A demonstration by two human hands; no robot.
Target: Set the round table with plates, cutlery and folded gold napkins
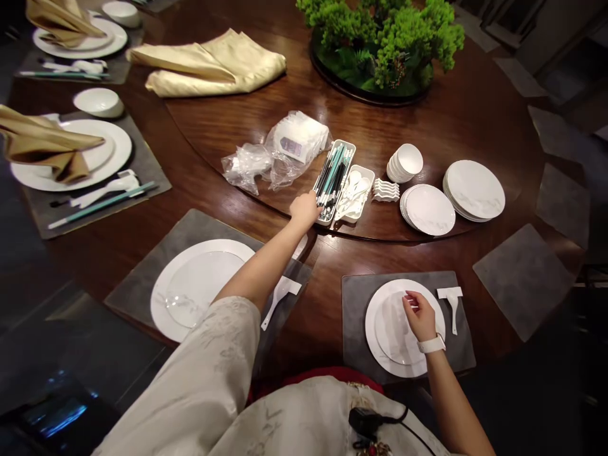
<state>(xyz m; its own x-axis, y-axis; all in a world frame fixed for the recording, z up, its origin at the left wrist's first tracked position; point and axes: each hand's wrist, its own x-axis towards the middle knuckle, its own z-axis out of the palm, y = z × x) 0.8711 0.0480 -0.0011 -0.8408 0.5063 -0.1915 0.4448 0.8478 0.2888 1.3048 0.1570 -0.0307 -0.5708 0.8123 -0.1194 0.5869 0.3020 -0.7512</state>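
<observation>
Chopsticks (336, 170) in a white tray (352, 147); left hand (304, 210) at the tray's near end, right hand (422, 318) above a small plate (389, 335).
The tray lies close to the edge of the turntable (380, 130), with a box of spoons (354, 195) just beside it. Left fingers are bent at the tray's near-left corner; whether they grip a chopstick cannot be told. Right fingers are loosely curled, with nothing seen in them. Likely faults: pulling one chopstick from the crowded pile could drag others over the rim; pressing or tugging the tray's end could slide it off the turntable edge or jolt the spoons; turning the turntable could carry the tray away; dropping the right wrist could let the wristband (431, 344) knock the plate.
</observation>
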